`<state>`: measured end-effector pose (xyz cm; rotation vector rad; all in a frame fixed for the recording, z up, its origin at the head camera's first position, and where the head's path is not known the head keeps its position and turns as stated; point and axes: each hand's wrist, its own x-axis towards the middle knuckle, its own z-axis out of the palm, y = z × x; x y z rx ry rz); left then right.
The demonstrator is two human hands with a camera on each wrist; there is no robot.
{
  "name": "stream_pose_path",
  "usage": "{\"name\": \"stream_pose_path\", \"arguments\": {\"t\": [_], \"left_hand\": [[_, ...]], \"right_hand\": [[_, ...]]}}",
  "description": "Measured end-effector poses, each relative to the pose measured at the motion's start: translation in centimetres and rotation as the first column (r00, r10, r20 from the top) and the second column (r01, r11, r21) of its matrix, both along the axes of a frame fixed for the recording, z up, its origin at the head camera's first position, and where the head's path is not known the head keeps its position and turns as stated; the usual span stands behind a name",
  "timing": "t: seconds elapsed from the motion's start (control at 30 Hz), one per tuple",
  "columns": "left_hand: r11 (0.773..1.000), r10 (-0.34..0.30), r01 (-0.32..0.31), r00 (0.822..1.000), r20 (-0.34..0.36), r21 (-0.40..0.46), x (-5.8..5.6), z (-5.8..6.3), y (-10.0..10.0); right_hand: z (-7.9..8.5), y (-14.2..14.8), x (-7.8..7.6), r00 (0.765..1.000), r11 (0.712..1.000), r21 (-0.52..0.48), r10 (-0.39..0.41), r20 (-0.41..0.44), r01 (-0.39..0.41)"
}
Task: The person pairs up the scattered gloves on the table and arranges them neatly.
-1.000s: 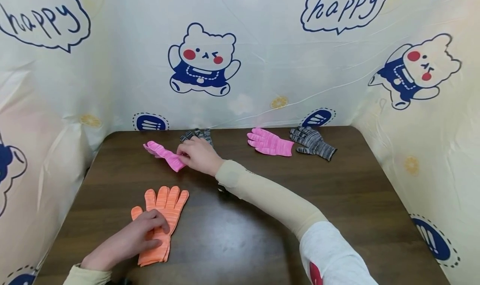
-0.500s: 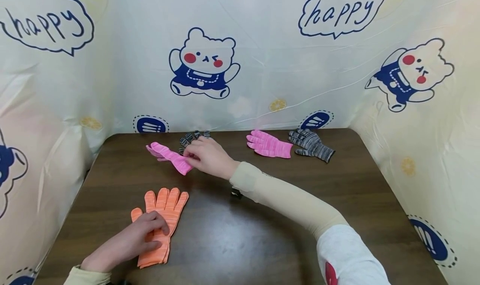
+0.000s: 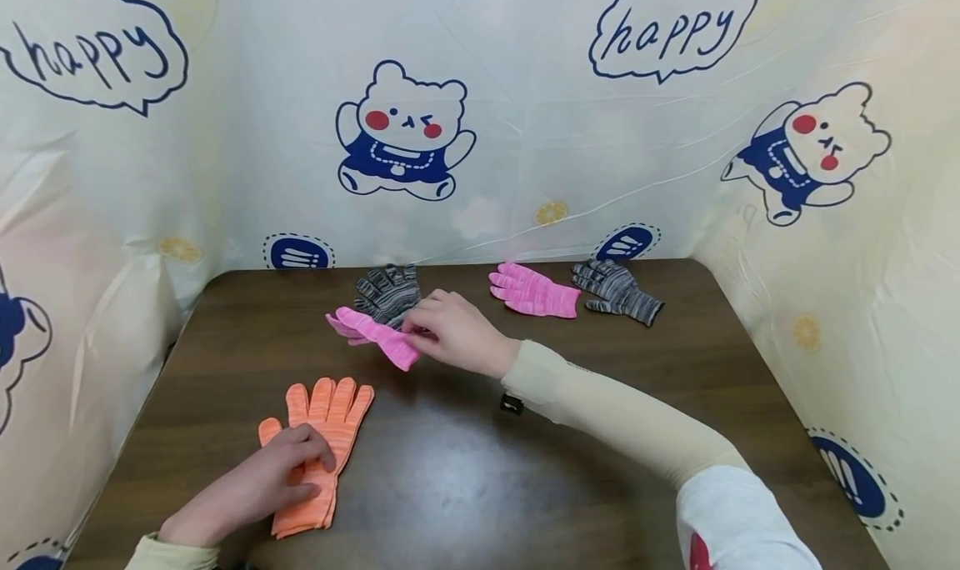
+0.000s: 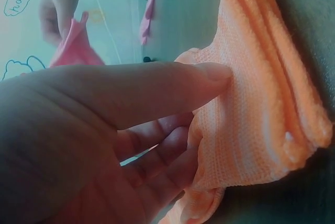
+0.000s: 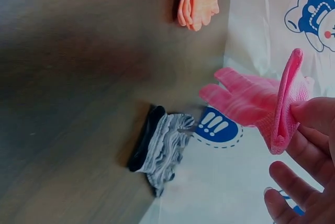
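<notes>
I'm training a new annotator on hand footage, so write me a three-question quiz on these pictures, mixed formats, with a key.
1. Multiple choice: what colour is the glove held by the right hand?
A. Orange
B. Gray
C. Pink

2. True or false: the left hand is touching the orange gloves.

3. Count: how many gray gloves lie on the table in the head view?

Key:
1. C.
2. True.
3. Two: one partly hidden behind the held glove, one beside a second pink glove near the far edge.
</notes>
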<state>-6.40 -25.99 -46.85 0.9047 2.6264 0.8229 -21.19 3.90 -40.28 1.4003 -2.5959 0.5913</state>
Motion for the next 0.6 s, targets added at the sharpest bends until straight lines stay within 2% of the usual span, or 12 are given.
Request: {"name": "stream_pose_path", "arguments": {"t": [0.1,0.2,0.3,0.43,0.6], "left_hand": [[1.0,0.002,-0.002,1.0,0.014,-0.01,0.1,0.0,-0.1],[0.999,0.027,-0.026,0.999,0.028,-0.03,-0.4,-0.2,0.3],[0.999,0.024,-0.023,0.999,0.026,-0.033,-0.5,-0.4,0.2],[1.0,-0.001,0.002,1.0,0.018,-0.022,0.1,-0.3,-0.3],[1.0,0.008,-0.008,1.0,0.026,-0.016,0.2,-0.3,-0.3]], "right_hand": [[-0.1,1.4,0.6,1.0,1.0,-0.019,0.004,-0.011,-0.004],[-0.1,2.8,1.3,1.0,0.999,-0.039,0.002,-0.02,-0.002],[-0.2,4.3,2.0,1.0,0.999,-0.054,0.0,-0.02,-0.001],[-0.5,6.2,2.8,1.0,0.999,-0.044,-0.015,-0.011,0.015],[-0.6,8.4,3.7,0.998,0.998,-0.027,-0.062,-0.005,0.062]]}}
